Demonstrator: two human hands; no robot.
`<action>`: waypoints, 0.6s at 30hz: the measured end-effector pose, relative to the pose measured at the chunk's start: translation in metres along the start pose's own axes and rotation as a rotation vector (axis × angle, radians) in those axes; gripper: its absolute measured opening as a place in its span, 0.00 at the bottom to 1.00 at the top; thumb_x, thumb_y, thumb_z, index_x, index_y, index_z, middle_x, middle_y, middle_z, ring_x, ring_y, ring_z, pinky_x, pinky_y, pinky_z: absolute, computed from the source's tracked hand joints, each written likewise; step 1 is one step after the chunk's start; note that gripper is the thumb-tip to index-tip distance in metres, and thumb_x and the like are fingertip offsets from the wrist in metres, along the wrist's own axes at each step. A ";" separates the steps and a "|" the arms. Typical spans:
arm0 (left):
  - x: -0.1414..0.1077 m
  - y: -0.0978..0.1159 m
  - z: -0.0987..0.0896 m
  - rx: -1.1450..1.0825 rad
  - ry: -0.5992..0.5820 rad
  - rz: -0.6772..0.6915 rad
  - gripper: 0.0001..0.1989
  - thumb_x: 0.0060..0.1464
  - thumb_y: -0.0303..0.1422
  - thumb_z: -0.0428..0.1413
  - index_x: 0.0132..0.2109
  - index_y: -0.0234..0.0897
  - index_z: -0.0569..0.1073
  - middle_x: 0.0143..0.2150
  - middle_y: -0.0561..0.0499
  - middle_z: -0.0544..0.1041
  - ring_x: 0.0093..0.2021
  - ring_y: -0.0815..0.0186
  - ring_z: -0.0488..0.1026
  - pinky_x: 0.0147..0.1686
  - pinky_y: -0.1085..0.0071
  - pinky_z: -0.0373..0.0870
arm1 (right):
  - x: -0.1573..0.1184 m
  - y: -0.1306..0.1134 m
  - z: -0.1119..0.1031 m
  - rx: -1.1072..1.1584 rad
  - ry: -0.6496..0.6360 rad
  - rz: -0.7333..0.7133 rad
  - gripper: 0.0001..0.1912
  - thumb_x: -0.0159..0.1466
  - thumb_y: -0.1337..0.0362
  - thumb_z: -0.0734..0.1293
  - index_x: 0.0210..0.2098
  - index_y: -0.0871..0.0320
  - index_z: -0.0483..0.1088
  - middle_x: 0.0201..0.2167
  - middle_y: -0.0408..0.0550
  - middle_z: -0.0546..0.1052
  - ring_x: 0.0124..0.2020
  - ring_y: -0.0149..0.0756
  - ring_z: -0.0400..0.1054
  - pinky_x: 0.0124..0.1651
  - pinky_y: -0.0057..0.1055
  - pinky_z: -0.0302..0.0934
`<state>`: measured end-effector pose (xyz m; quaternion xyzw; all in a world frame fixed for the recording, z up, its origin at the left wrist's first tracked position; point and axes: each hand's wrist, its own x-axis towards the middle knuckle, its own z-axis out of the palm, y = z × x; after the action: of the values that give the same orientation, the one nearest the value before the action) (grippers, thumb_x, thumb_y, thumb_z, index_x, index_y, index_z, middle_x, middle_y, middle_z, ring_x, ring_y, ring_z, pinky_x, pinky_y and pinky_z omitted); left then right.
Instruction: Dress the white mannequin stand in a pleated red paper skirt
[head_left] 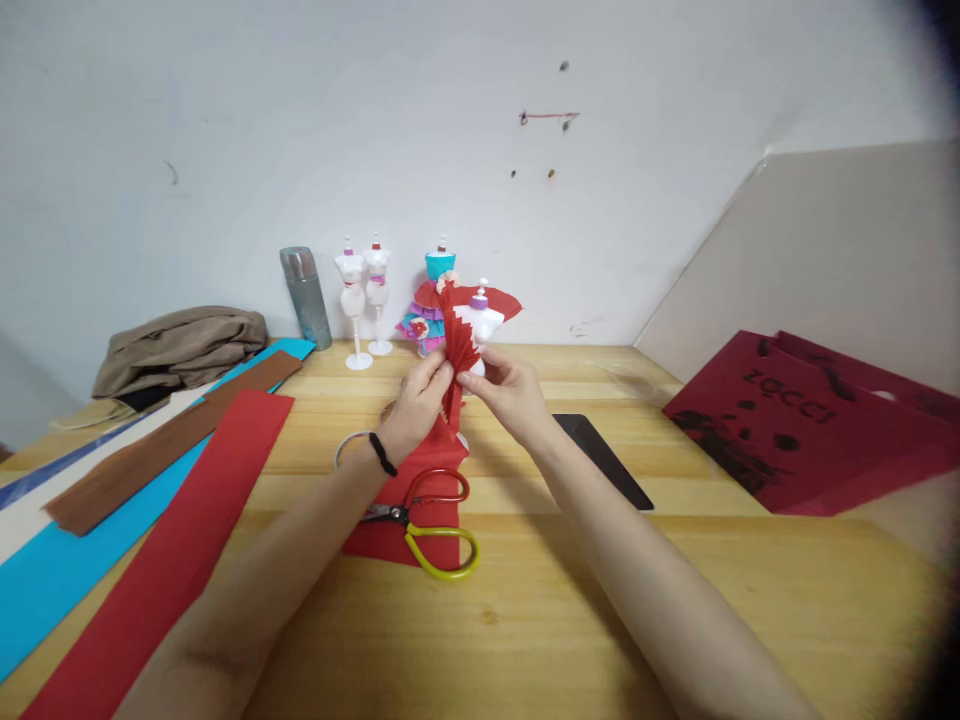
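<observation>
Dark lettering [789,396], apparently "ZQCCI", on a dark red bag [817,430]

L hand [416,402] w/ blk wristband [383,455], R hand [513,390] bare, bare forearms [637,550]

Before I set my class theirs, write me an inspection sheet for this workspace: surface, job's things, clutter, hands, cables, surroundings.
Surface: light wooden tabletop.
Job's things: pleated red piece before a white mannequin; scissors over a red sheet.
Clutter: coloured strips, brown cloth, flask, dark flat object, red bag.
Hands: left hand pinches the pleated piece; right hand touches its edge, grip unclear.
Cables: nothing seen.
Surroundings: pale, marked wall.
</observation>
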<state>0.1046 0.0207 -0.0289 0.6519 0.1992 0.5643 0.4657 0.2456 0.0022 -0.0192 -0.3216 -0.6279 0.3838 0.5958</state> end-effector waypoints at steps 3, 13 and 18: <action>0.003 0.007 0.000 0.051 0.009 0.043 0.15 0.60 0.40 0.54 0.48 0.37 0.77 0.48 0.46 0.79 0.53 0.57 0.73 0.55 0.60 0.71 | 0.000 0.000 0.000 0.037 -0.008 -0.011 0.14 0.55 0.60 0.74 0.41 0.56 0.77 0.35 0.45 0.80 0.34 0.35 0.70 0.41 0.34 0.66; -0.002 0.019 0.005 0.290 0.070 0.044 0.10 0.63 0.33 0.48 0.37 0.37 0.73 0.33 0.51 0.76 0.37 0.64 0.72 0.41 0.67 0.71 | 0.001 0.002 0.000 -0.011 0.012 0.004 0.16 0.54 0.58 0.74 0.41 0.56 0.77 0.35 0.46 0.79 0.34 0.36 0.69 0.38 0.34 0.66; -0.004 0.023 0.007 0.390 0.076 0.035 0.10 0.64 0.32 0.46 0.38 0.38 0.71 0.34 0.50 0.75 0.37 0.63 0.71 0.40 0.66 0.69 | 0.001 0.001 0.000 -0.003 0.000 -0.019 0.14 0.55 0.58 0.73 0.41 0.56 0.77 0.37 0.46 0.80 0.36 0.37 0.70 0.40 0.35 0.66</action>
<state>0.1041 0.0037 -0.0113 0.7114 0.3108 0.5473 0.3127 0.2452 0.0037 -0.0199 -0.3164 -0.6315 0.3774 0.5989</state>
